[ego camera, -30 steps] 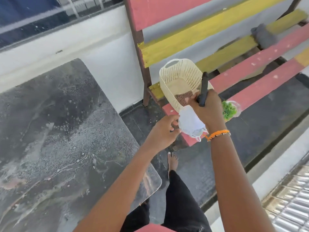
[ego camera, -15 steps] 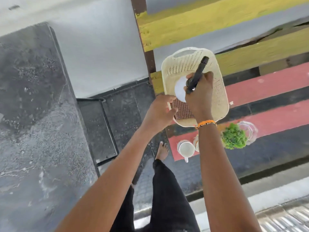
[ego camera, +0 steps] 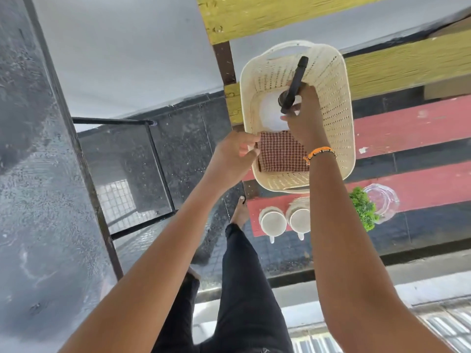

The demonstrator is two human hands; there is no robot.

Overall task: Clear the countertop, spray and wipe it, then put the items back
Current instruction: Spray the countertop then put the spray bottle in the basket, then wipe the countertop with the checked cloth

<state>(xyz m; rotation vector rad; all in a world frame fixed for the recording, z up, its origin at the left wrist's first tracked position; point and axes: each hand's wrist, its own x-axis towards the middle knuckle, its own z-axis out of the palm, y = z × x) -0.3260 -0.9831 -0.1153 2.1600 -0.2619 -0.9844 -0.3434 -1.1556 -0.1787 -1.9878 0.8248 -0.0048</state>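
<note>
The wet dark counter (ego camera: 38, 200) lies left; the cream basket (ego camera: 336, 103) sits on the painted bench (ego camera: 413, 123); the left hand (ego camera: 233, 156) pinches its rim; the right hand (ego camera: 304, 115) grips a black tool (ego camera: 297, 80) inside; best lifted level, both hands supporting.

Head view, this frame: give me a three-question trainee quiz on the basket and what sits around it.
1. True or false: the right hand holds a black tool over the cream basket.
2. Which lies inside the basket? A) a checked cloth B) a green sponge C) a spray bottle
3. Fill in: the two white cups stand on a ____ plank of the bench, beside the green plant.

Key: 1 true; 2 A; 3 red.

Extra note: the left hand has its fingers at the basket's near rim.
</note>
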